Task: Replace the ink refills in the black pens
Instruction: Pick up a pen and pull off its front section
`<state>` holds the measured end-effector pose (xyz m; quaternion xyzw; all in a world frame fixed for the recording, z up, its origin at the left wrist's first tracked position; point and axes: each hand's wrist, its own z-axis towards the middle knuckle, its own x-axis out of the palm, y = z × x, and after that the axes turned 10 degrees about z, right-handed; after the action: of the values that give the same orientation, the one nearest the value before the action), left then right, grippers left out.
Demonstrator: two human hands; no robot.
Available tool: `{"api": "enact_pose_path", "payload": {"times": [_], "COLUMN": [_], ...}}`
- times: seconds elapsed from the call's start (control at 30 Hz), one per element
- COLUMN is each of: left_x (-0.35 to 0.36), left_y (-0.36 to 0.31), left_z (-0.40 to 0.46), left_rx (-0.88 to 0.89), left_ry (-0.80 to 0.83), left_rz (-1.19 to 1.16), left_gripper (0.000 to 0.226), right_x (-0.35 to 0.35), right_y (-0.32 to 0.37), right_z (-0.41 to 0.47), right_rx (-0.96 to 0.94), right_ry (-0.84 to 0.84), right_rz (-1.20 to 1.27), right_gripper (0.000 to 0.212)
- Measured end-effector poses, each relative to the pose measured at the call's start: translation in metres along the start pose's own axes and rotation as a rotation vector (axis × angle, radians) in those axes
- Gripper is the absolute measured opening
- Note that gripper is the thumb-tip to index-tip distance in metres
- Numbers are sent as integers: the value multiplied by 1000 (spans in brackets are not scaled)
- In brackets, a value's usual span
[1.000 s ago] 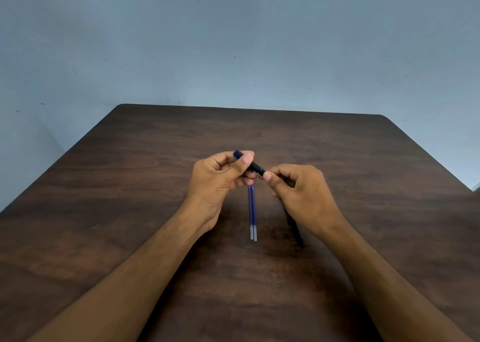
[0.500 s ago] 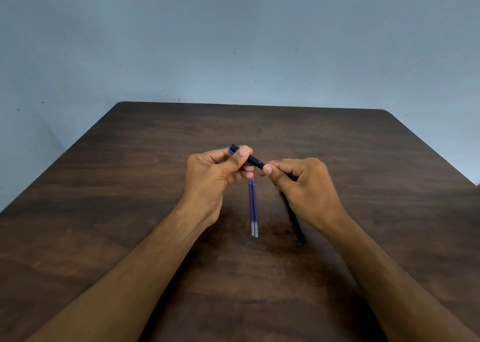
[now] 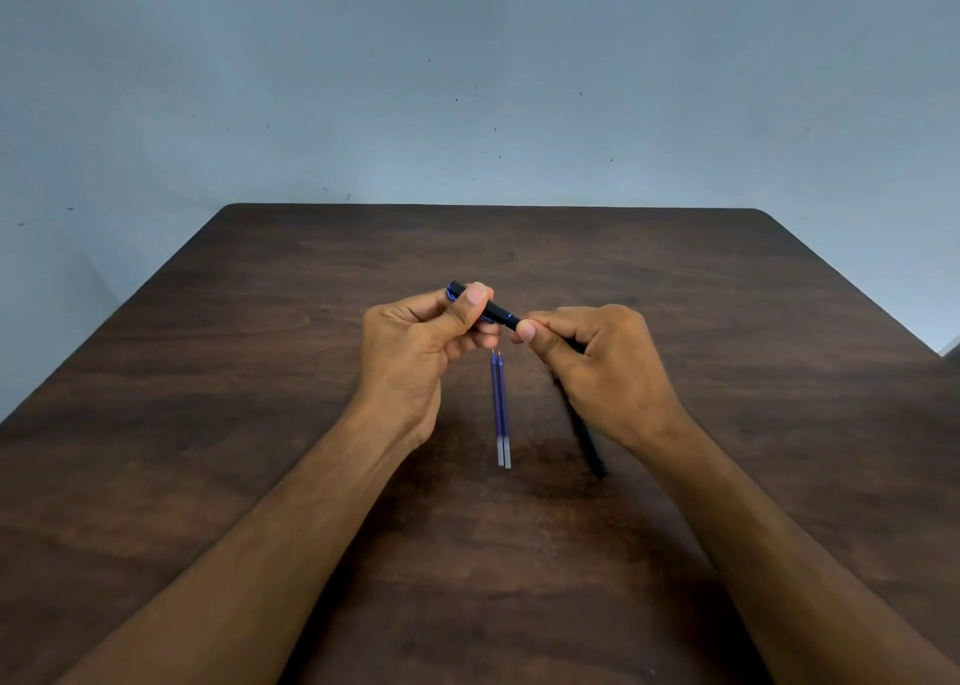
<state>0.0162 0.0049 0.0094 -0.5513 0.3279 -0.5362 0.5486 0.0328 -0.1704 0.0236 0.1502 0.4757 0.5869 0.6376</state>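
A black pen point(image 3: 497, 311) with a blue clip is held above the table between both hands. My left hand point(image 3: 415, 351) grips its upper part near the clip, thumb on top. My right hand point(image 3: 597, 367) pinches its lower end between thumb and forefinger. Two blue ink refills point(image 3: 501, 409) lie side by side on the table below the hands, tips pointing away from me. A second black pen point(image 3: 587, 440) lies on the table, partly hidden under my right hand.
The dark brown wooden table point(image 3: 260, 424) fills the lower view, its far edge against a pale blue wall point(image 3: 467, 86).
Both hands have shifted slightly with the pen still held between them; the pen sits a little lower and the right hand has closed in on it. The refills and the second pen stay put.
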Motion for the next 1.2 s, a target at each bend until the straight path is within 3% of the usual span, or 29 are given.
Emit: {"api": "enact_pose_path", "payload": {"times": [0.47,0.63,0.83,1.03,1.13,1.2], "left_x": [0,-1,1,3,-6,-23], "left_y": [-1,-1,-2,-2,-10,-17], "left_z": [0,1,-1,-3,8,18], "left_rx": [5,2,11,35,-16,-27], "left_ry": [-14,-8,-19,28,-139,-252], "left_rz": [-4,-6,-6,-12,-129,-183], "left_gripper": [25,24,19,17,16,11], "right_x": [1,3,2,2,-4,-14], "right_y": [1,1,1,3,0,-5], "right_z": [1,2,1,1,-1,-1], "right_rx": [-46,-16,-107,-17,-53,2], "right_ry": [-4,-35,-21,-15,-15,-71], "right_rz": [-83,0,-110,18,-132,-107], "right_gripper": [21,15,16,17,23,24]}}
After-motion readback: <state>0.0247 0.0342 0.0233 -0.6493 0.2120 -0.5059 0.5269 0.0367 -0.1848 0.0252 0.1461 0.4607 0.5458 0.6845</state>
